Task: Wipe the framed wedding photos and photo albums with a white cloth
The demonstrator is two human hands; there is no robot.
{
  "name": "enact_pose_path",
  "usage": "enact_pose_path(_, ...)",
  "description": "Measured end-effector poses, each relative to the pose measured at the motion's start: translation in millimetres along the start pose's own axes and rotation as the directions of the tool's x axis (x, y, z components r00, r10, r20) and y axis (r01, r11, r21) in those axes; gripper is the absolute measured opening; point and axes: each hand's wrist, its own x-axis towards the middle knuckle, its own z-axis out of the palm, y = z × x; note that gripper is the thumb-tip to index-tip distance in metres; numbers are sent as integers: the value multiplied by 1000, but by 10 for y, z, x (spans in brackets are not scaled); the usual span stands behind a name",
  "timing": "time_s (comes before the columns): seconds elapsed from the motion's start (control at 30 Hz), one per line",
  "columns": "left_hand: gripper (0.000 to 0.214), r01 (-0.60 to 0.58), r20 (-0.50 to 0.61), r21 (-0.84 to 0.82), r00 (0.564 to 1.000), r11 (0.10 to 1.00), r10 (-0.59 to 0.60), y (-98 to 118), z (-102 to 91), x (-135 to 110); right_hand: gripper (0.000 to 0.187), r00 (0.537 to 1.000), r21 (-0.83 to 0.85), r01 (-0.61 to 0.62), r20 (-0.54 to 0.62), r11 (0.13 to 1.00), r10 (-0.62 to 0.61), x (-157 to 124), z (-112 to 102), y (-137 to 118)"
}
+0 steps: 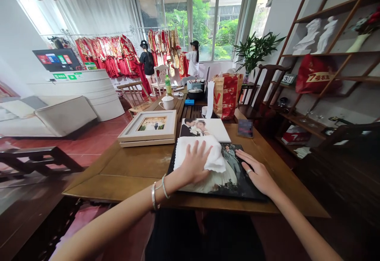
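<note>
Pressing scallop-edged white cloth point(217, 159) onto a rectangular photo panel point(225, 182), my left hand point(194, 166) spreads wide; my right hand point(257, 174) lies outstretched there.

At the near edge of the table surface point(113, 178), part of the dark photo panel point(219, 182) is hidden by the white cloth point(219, 157) and left hand point(196, 164), while toward the right edge a small dark block point(245, 128) is blurred beyond reading.

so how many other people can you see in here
2: a person in a black top beside the red garments, and a person in white farther right by the window. Others could be hidden.
</note>
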Motion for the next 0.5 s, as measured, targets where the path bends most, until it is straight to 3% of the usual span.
enact_pose_path(0.2,91,-104,58,-22,993,994,105,313,-74,-696,36,1000,15,-4,-7,1000,4,-8,2,22)
enact_pose_path(0.3,95,-148,50,-55,987,987,151,368,-93,-926,37,1000,15,2,-14,1000,-2,-13,7,31)
enact_pose_path(0.4,91,-184,22,-71,982,980,186,256,-81,-896,37,1000,3,13,-13,1000,-13,-17,11,27)
enact_pose_path(0.5,85,-202,-7,-56,979,978,202,24,-50,-663,37,1000,-13,9,1,1000,-9,-15,11,14)
